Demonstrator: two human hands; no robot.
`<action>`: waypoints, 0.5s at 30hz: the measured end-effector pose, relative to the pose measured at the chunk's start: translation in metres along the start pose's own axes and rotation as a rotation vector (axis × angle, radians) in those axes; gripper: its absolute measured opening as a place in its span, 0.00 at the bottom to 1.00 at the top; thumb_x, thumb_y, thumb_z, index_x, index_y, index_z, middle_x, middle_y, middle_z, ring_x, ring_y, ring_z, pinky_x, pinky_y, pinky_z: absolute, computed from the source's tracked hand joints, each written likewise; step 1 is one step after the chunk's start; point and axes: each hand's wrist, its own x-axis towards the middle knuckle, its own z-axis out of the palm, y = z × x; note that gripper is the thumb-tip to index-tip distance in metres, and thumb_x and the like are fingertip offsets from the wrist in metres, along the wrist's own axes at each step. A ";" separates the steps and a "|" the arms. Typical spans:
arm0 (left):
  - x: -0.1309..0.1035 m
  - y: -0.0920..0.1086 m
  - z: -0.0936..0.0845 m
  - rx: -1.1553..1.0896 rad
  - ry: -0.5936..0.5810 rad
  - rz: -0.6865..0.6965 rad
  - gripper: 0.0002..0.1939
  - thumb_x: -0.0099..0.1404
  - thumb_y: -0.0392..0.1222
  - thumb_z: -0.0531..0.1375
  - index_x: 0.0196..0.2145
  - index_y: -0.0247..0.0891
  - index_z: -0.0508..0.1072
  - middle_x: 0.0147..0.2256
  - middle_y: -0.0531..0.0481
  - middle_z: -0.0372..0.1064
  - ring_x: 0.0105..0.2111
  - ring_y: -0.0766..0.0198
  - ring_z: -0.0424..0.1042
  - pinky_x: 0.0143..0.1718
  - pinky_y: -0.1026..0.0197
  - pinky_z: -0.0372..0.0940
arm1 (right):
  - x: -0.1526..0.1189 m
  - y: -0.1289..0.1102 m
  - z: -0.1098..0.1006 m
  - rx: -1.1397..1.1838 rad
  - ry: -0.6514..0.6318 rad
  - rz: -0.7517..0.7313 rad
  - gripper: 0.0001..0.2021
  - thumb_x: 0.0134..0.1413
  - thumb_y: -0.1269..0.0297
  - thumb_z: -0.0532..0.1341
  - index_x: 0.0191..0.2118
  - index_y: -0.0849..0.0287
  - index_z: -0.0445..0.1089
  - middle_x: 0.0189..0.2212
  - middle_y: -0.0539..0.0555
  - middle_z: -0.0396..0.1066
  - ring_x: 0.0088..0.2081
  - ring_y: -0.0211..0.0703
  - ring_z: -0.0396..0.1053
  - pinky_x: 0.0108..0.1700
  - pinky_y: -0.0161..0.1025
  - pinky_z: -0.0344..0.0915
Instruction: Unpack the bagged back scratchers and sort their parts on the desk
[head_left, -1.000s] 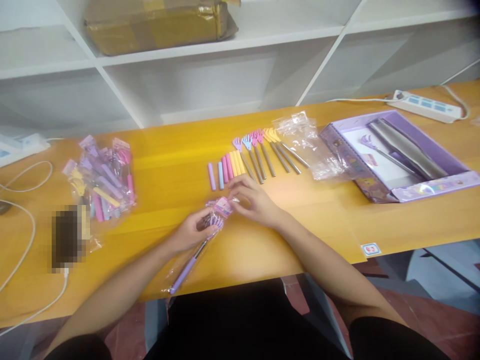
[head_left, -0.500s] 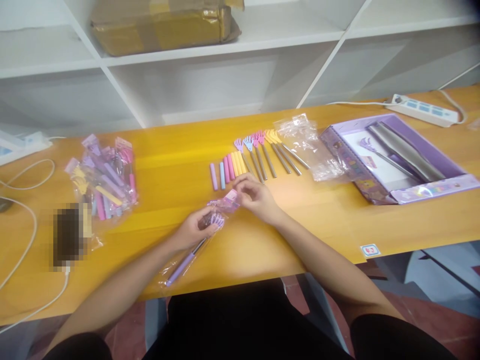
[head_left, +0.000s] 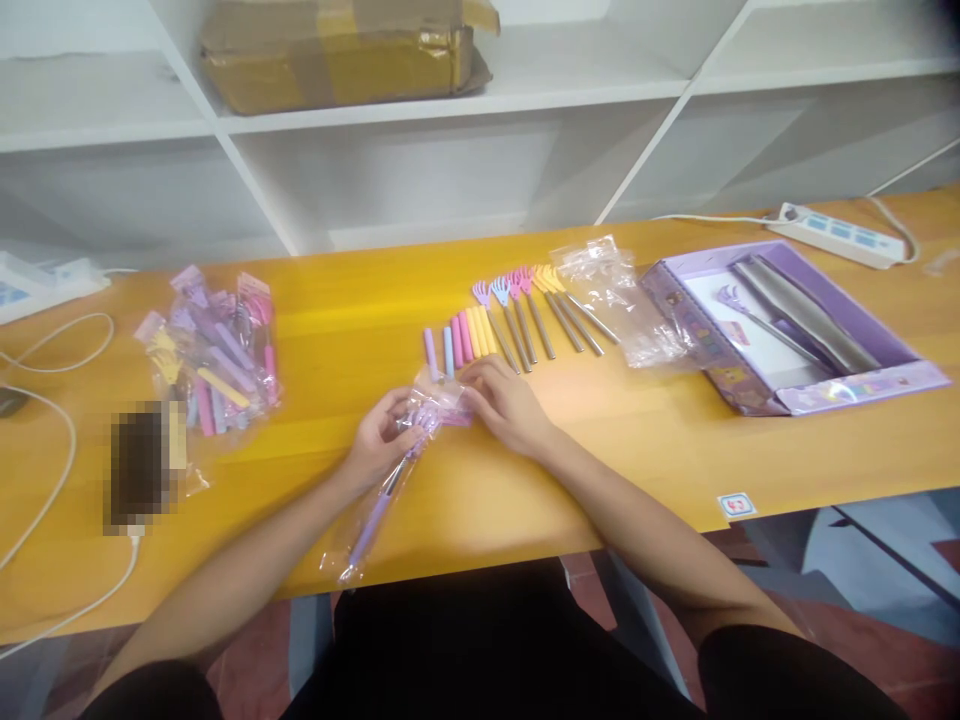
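My left hand (head_left: 384, 438) is closed on a clear plastic bag near its top. Inside the bag lies a purple claw-headed stick (head_left: 371, 525), its purple handle pointing down toward the table's front edge. My right hand (head_left: 504, 402) pinches the bag's upper right side, by a purple piece at the claw end. Just beyond my hands stand short coloured tubes (head_left: 466, 335) in a row, purple, blue, pink and yellow. Beside them several metal rods with coloured claw heads (head_left: 531, 315) lie fanned out.
Several bagged claw sticks (head_left: 214, 350) are piled at the left, near a pixelated item (head_left: 139, 468) with a cable. Clear bags (head_left: 619, 300) lie left of a purple box (head_left: 757, 385). Power strips (head_left: 844, 235) sit at both ends; shelves stand behind.
The bag's top has opened out between my hands, and the purple piece has shifted down. My right hand has moved slightly, its fingers nearer the bag. The view has shifted a little.
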 end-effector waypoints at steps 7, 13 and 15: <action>-0.013 -0.002 0.008 -0.052 -0.385 -0.241 0.30 0.61 0.52 0.78 0.52 0.36 0.72 0.39 0.46 0.78 0.34 0.61 0.80 0.38 0.58 0.75 | 0.004 -0.047 -0.004 0.226 -0.093 0.106 0.19 0.72 0.42 0.62 0.42 0.55 0.75 0.37 0.53 0.78 0.35 0.43 0.75 0.36 0.40 0.71; -0.022 0.000 0.009 0.016 -0.664 -0.340 0.25 0.66 0.58 0.74 0.46 0.36 0.74 0.35 0.48 0.76 0.34 0.62 0.78 0.42 0.56 0.73 | 0.016 -0.099 -0.056 -0.001 0.414 -0.185 0.07 0.72 0.57 0.66 0.43 0.54 0.76 0.38 0.52 0.79 0.35 0.40 0.74 0.34 0.38 0.68; -0.022 0.000 0.008 0.064 -0.665 -0.323 0.25 0.67 0.60 0.72 0.46 0.36 0.75 0.33 0.51 0.74 0.33 0.63 0.76 0.41 0.58 0.71 | 0.018 -0.108 -0.069 -0.044 0.457 -0.228 0.07 0.71 0.57 0.68 0.42 0.54 0.77 0.36 0.52 0.78 0.33 0.39 0.73 0.33 0.38 0.67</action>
